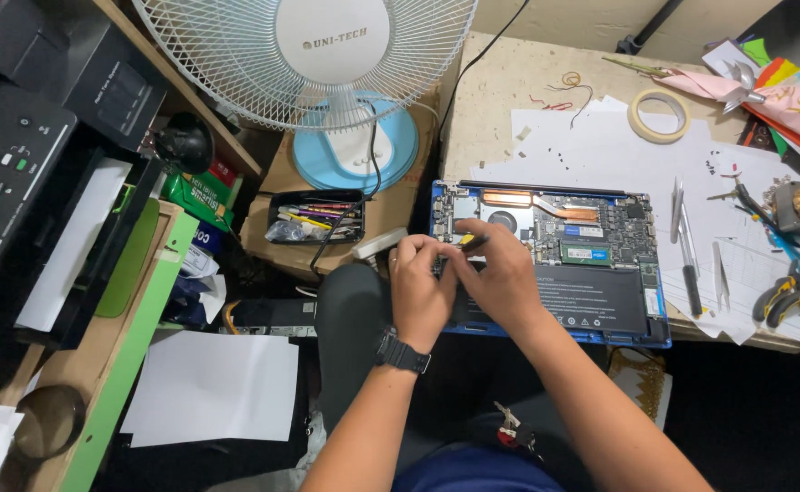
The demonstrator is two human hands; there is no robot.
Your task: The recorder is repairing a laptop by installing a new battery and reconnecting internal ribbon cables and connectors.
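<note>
An opened blue laptop (600, 273) lies bottom up on the desk, its circuit board, copper heat pipe, fan and black battery exposed. My right hand (502, 273) is shut on a small screwdriver (471, 241) with a yellow and black handle, over the laptop's left part near the fan. My left hand (421, 290), with a black watch on the wrist, has its fingers pinched together at the laptop's left edge beside the screwdriver tip; what it pinches is hidden.
Tweezers and drivers (687, 246) lie on white paper right of the laptop, pliers (796, 296) at the far right, a tape roll (659, 116) behind. A white fan (327, 64) and a black tray of pens (313, 219) stand left; a printer (26, 155) at far left.
</note>
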